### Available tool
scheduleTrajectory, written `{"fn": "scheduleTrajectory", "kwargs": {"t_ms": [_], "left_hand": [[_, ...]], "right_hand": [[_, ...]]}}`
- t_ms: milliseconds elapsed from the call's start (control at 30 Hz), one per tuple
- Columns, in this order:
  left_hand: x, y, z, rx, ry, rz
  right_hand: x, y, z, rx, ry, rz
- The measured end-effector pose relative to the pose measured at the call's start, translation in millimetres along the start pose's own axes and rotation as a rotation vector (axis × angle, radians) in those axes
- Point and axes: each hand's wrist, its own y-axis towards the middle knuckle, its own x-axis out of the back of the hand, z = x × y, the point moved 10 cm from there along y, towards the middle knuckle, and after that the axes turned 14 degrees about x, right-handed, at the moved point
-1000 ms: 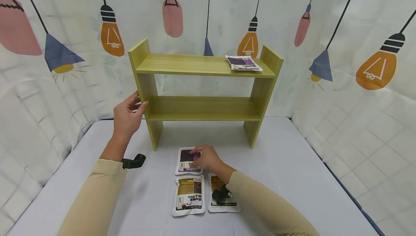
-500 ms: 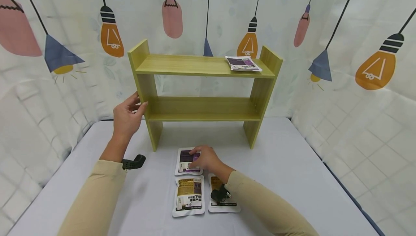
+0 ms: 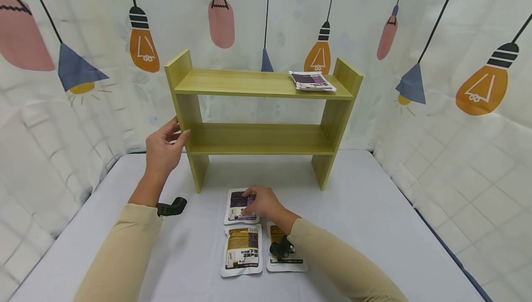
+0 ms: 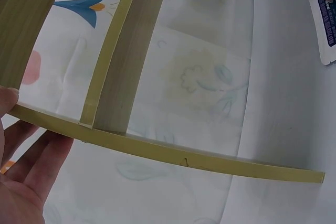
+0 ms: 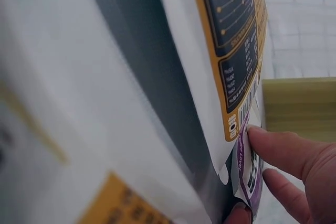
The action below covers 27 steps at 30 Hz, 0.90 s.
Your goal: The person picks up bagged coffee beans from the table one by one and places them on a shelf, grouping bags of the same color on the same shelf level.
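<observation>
A yellow-green wooden shelf point(image 3: 257, 108) with two boards stands at the back of the table. My left hand point(image 3: 163, 148) grips its left side panel, thumb on the front edge and fingers along the outside; the left wrist view shows the panel's edge point(image 4: 157, 153) between thumb and fingers point(image 4: 37, 161). My right hand point(image 3: 261, 204) rests on a purple pouch point(image 3: 238, 206) lying flat before the shelf. In the right wrist view a fingertip point(image 5: 278, 150) and the thumb pinch that pouch's edge point(image 5: 245, 179).
Two yellow-labelled pouches point(image 3: 242, 249) point(image 3: 277, 258) lie side by side in front of the purple one, the right one partly under my forearm. A small stack of purple pouches point(image 3: 311, 81) sits at the right end of the top board. A lamp-print curtain surrounds the grey table point(image 3: 374, 209).
</observation>
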Motion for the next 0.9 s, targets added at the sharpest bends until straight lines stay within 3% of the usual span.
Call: {"fn": "scheduleTrajectory", "kwargs": {"t_ms": [500,900], "left_hand": [[0.5,-0.2,0.5,-0.005,0.002,-0.005],[0.1,0.1,0.9,-0.008,0.007,-0.006]], "right_hand": [[0.6,0.8,6.0,0.025,-0.011,0.001],[0.2,3.3,4.8,0.059,0.04,0.009]]}}
